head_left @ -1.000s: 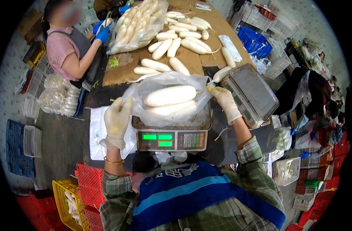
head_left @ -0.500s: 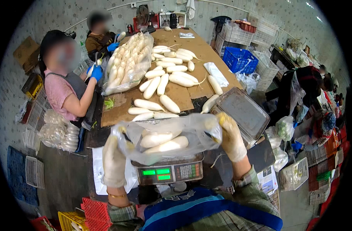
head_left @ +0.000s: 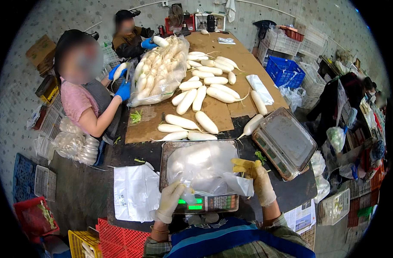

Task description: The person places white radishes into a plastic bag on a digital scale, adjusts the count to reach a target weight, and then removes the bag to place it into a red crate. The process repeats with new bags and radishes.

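A clear plastic bag of white radishes (head_left: 199,162) lies on a metal-topped scale (head_left: 212,202) with green displays. My left hand (head_left: 171,198), in a pale latex glove, pinches the bag's near left part. My right hand (head_left: 256,178), gloved with yellowed fingers, is at the bag's right side, fingers apart above a loose flap of plastic. Behind the scale, more radishes (head_left: 206,121) lie scattered on cardboard (head_left: 221,136). A second scale (head_left: 286,142) sits to the right, and a white plastic sheet or bag (head_left: 136,191) lies to the left.
Two co-workers (head_left: 87,103), (head_left: 127,43) in blue gloves handle radishes at the table's left beside a large bag of radishes (head_left: 157,73). Others (head_left: 342,99) work at the right. A blue crate (head_left: 284,71), red crates (head_left: 123,236) and a yellow crate (head_left: 80,245) surround the table.
The bag, held up and stretched between my hands earlier, now lies down on the scale. My hands have moved down and inward, and the right hand's fingers have spread. The view has shifted.
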`<state>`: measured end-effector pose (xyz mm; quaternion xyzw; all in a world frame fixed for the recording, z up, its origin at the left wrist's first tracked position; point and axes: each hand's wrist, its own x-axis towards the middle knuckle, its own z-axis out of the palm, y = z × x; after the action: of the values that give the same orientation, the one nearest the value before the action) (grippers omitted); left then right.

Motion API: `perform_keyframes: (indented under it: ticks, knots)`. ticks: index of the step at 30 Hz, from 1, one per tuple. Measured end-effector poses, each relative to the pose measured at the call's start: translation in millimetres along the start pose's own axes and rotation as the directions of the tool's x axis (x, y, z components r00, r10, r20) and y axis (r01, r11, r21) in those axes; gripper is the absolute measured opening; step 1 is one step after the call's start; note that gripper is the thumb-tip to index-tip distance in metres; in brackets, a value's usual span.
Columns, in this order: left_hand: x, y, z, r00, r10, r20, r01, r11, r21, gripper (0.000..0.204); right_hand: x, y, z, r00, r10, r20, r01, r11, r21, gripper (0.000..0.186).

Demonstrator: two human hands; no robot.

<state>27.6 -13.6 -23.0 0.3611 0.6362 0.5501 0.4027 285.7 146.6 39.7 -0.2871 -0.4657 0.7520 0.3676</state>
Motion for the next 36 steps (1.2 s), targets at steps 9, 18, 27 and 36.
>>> perform_keyframes:
  ticks: [9,18,27,36]
  knots:
    - [13,-18,-4,0.996,-0.065,0.060,0.074,0.984,-0.162,0.021,74,-17,-6,0.949,-0.209,-0.237,0.099,0.909,-0.404,0.032]
    - [11,-56,-14,0.998,-0.029,0.059,0.037,0.991,-0.126,0.021,235,23,119,0.840,0.171,0.515,0.454,0.297,-0.840,0.046]
    - [14,-42,-9,0.996,-0.069,0.057,0.073,0.996,-0.059,0.029,376,199,154,0.843,0.285,0.456,0.479,-0.013,-0.878,0.059]
    - [16,-38,-3,0.994,0.104,-0.014,-0.103,0.992,0.068,0.026,307,90,167,0.869,0.138,0.475,0.469,0.071,-0.880,0.044]
